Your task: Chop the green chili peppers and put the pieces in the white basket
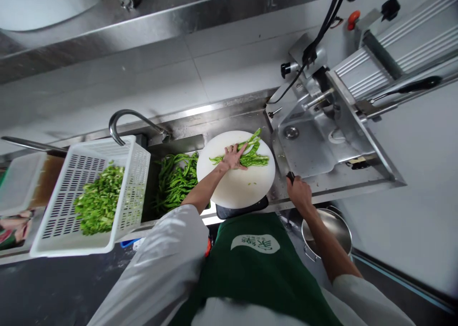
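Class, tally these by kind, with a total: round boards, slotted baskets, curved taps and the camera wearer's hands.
Round white board: 1
White slotted basket: 1
Curved tap: 1
Left hand on green peppers, right hand round a black handle: 2
Total: 5

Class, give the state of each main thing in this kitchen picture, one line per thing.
Left hand: spread, resting on peppers
Peppers: lying on the board, partly covered
Right hand: closed around a black handle
Cutting board: lying flat
Sink peppers: heaped, apparently whole
Basket: uncovered, partly filled
Greens: chopped, heaped
Tap: no running water visible
Pot: uncovered
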`<state>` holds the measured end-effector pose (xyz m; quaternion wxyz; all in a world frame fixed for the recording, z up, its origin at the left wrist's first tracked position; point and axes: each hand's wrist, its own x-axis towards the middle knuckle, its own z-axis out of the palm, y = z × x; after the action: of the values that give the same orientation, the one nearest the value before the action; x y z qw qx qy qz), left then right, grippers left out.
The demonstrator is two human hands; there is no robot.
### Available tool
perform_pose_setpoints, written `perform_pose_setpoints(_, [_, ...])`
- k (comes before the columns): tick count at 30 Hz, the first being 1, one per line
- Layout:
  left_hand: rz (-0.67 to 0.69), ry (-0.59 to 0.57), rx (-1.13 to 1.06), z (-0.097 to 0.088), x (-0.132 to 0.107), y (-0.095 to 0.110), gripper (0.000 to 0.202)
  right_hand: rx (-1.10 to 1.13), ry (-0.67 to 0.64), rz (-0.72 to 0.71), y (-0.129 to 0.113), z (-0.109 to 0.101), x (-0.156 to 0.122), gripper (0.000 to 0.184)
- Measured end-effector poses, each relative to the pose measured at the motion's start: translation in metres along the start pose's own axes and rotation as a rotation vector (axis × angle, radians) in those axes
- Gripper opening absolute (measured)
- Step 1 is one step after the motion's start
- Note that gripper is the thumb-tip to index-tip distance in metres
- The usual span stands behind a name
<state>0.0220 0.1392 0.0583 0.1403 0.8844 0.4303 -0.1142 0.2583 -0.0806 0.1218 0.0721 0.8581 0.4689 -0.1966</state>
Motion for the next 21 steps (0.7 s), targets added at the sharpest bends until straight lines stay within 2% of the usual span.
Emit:
perform_pose_setpoints(3, [-0.037, 0.062, -0.028, 0.008, -0.016, 0.005, 0.124, -0.005, 0.026, -0.019, -0.016, 0.007, 0.006, 0.042])
perform_pose_setpoints(7, [-0.122, 0.089, -0.067, 0.023, -0.051, 0.016, 0.105, -0.032, 0.019, -0.108, -0.038, 0.013, 0.003, 0.038])
perform_pose_setpoints(11, [-0.210, 0.107, -0.045, 0.031, -0.071, 0.020, 0.121, -0.067, -0.045, -0.204, -0.038, 0.008, -0.002, 0.039])
perform_pose_setpoints(14, [-0.195, 0.057, -0.063, 0.030, -0.070, 0.017, 0.131, -0.084, -0.022, -0.189, -0.032, 0.002, 0.006, 0.039])
perform_pose_setpoints(16, [-0.179, 0.045, -0.132, 0.028, -0.063, 0.014, 0.128, -0.094, 0.012, -0.174, -0.031, 0.000, 0.014, 0.041])
perform_pose_setpoints(18, [-0.223, 0.094, -0.234, 0.024, -0.052, 0.011, 0.114, -0.110, 0.038, -0.171, -0.032, 0.001, 0.021, 0.041])
perform_pose_setpoints(21, [-0.383, 0.171, -0.382, 0.013, -0.023, 0.003, 0.084, -0.120, 0.029, -0.177, -0.035, 0.003, 0.026, 0.038])
